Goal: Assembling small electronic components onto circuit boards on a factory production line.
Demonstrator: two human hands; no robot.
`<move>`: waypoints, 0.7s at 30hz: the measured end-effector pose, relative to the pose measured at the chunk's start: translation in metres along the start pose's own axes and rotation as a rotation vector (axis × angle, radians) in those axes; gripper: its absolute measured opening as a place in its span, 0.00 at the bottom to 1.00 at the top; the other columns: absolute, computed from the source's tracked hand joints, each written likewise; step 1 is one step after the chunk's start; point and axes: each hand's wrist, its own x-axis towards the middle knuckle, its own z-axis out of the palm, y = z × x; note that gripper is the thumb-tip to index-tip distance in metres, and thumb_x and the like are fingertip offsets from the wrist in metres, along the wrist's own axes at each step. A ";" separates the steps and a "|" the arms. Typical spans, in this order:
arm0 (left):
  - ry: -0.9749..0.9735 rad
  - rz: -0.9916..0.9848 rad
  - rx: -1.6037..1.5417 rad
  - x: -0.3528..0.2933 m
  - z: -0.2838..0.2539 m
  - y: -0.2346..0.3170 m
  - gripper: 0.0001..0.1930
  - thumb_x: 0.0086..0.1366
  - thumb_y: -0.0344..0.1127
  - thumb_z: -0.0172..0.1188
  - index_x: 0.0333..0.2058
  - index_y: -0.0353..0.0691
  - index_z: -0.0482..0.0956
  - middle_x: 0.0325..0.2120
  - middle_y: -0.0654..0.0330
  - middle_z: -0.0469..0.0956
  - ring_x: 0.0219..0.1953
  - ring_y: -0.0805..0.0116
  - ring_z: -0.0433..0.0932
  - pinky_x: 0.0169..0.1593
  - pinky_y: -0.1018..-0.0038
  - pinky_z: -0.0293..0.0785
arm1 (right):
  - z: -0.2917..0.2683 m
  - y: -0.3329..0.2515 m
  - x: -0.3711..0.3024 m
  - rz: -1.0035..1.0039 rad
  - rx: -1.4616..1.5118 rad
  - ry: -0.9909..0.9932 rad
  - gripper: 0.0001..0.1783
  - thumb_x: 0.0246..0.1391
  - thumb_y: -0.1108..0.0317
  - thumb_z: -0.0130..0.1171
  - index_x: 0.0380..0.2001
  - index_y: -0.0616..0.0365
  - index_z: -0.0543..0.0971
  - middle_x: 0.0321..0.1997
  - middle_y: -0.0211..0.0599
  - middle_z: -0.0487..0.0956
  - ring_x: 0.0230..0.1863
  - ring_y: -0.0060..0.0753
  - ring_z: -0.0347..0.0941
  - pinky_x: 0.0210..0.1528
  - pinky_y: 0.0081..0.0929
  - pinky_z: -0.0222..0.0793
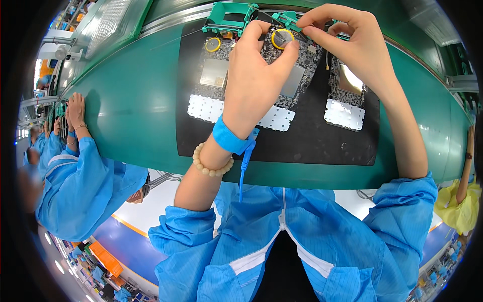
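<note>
My left hand (254,83), with a blue wrist strap (229,135) and a beaded bracelet (214,166), is closed on the middle circuit board (304,68). Its thumb and fingers straddle a round coin cell (282,38) with a yellow rim. My right hand (359,45) pinches at the end of a small green plastic bracket (287,20) at the board's far edge; any thin wire between the fingertips is too small to tell. Part of the board, with its white perforated plate (276,118), lies behind my left hand and wrist.
A black mat (322,148) covers part of the green table (136,110). Another board (214,73) lies left, below a green plastic frame (229,17); a third board (347,83) lies right. A co-worker's hand (76,110) rests at the table's left edge. A yellow-sleeved person (458,201) is far right.
</note>
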 end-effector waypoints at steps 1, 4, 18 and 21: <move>0.002 0.000 0.001 0.000 0.000 -0.001 0.12 0.56 0.34 0.61 0.33 0.33 0.70 0.22 0.59 0.75 0.24 0.76 0.71 0.30 0.75 0.68 | -0.001 -0.003 0.000 -0.010 -0.025 -0.020 0.05 0.46 0.75 0.61 0.29 0.63 0.80 0.28 0.34 0.80 0.28 0.21 0.74 0.29 0.19 0.66; 0.007 0.043 -0.033 0.000 -0.001 -0.003 0.12 0.56 0.34 0.60 0.33 0.32 0.70 0.22 0.59 0.76 0.25 0.75 0.72 0.30 0.75 0.68 | -0.001 -0.013 0.000 -0.110 -0.093 -0.042 0.05 0.44 0.77 0.61 0.29 0.62 0.80 0.28 0.36 0.79 0.28 0.27 0.74 0.28 0.22 0.67; 0.079 -0.032 -0.039 0.005 0.005 0.003 0.12 0.54 0.34 0.60 0.32 0.32 0.70 0.15 0.64 0.67 0.19 0.81 0.63 0.22 0.76 0.60 | 0.012 0.010 -0.003 -0.600 -0.422 0.089 0.12 0.39 0.82 0.62 0.31 0.60 0.79 0.30 0.36 0.78 0.33 0.36 0.74 0.36 0.28 0.71; 0.071 -0.038 -0.017 0.007 0.006 0.002 0.12 0.54 0.34 0.60 0.31 0.32 0.70 0.16 0.63 0.67 0.19 0.79 0.63 0.22 0.75 0.61 | 0.012 0.010 -0.002 -0.558 -0.343 0.095 0.09 0.42 0.78 0.59 0.31 0.57 0.79 0.29 0.31 0.78 0.33 0.33 0.74 0.36 0.27 0.66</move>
